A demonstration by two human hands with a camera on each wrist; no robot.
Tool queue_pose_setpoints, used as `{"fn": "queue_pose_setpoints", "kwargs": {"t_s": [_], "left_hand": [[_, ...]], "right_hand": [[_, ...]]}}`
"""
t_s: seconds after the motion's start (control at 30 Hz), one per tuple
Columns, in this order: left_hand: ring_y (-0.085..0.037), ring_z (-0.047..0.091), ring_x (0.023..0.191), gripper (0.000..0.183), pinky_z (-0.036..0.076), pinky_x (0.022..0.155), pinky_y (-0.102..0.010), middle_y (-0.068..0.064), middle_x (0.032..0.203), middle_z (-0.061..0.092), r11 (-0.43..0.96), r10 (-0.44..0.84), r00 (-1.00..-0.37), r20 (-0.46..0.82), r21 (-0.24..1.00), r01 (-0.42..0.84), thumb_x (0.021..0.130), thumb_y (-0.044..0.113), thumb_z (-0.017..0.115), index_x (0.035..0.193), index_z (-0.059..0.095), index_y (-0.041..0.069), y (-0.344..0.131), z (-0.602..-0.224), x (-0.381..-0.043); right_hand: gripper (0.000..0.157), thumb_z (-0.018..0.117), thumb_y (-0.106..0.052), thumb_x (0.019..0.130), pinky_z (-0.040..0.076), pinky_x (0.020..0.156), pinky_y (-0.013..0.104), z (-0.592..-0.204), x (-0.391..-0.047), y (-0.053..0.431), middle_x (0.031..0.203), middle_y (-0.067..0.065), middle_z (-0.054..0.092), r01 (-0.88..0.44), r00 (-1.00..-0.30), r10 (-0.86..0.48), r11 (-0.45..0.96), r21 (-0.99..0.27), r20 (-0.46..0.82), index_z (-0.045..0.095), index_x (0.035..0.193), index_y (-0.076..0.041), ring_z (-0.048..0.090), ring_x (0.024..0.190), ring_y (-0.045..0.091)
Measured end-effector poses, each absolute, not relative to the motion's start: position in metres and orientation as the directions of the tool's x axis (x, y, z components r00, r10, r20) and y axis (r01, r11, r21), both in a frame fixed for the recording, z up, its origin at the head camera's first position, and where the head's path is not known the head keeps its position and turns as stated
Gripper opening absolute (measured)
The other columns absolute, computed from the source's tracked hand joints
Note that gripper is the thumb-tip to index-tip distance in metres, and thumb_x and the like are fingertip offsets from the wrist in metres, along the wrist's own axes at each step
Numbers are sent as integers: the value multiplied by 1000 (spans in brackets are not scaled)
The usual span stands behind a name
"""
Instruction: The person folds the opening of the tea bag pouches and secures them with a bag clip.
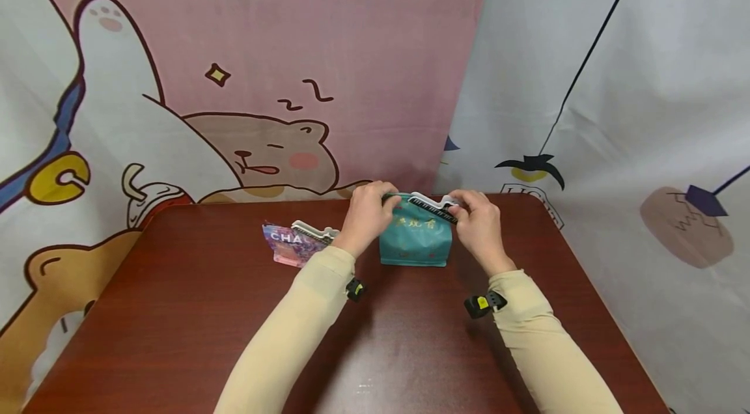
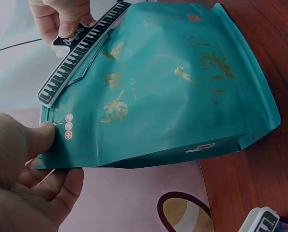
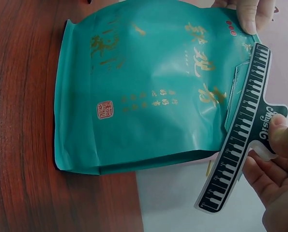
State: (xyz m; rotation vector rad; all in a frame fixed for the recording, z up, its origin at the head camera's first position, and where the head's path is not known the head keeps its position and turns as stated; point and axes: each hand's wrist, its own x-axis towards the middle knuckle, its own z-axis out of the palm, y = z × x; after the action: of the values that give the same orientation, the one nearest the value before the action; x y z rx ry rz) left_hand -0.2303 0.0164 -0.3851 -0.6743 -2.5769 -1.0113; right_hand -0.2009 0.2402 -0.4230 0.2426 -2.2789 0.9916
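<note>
A teal foil pouch (image 1: 415, 245) with gold characters stands upright near the table's back. My left hand (image 1: 369, 217) pinches its top left corner between thumb and fingers. In my right hand (image 1: 480, 226) is the handle of a piano-key bag clip (image 3: 240, 125), pinched by thumb and fingers. Slanting across the pouch's top edge, the clip has one end sticking out past the pouch's side in the right wrist view. Whether its jaws grip the pouch top is hard to tell.
A small purple and pink bag (image 1: 286, 252) sits left of the pouch, partly behind my left wrist, with a similar piano-key clip (image 1: 314, 232) along its top. Behind the brown table (image 1: 404, 336) hangs a cartoon-printed cloth (image 1: 381, 75).
</note>
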Motion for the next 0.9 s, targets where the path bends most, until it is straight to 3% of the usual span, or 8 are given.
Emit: {"fn": "queue_pose_setpoints", "kwargs": {"t_s": [0.33,0.9], "left_hand": [[-25,72,84,8,57,78,-38,-5,91,77,647,292,-819,494,528,550,95,15,75,96,82,9,16,-390,-234],[-25,72,84,10,58,76,-38,-7,94,77,660,283,-846,452,548,514,95,14,75,98,81,7,19,-388,-233]], "right_hand": [[11,73,6,90,51,75,50,-424,-202,238,98,21,72,-382,-788,97,697,-607,608,73,101,4,64,88,37],[12,75,4,89,48,81,54,-416,-203,229,99,20,73,-370,-801,104,688,-624,589,75,101,3,64,87,37]]}}
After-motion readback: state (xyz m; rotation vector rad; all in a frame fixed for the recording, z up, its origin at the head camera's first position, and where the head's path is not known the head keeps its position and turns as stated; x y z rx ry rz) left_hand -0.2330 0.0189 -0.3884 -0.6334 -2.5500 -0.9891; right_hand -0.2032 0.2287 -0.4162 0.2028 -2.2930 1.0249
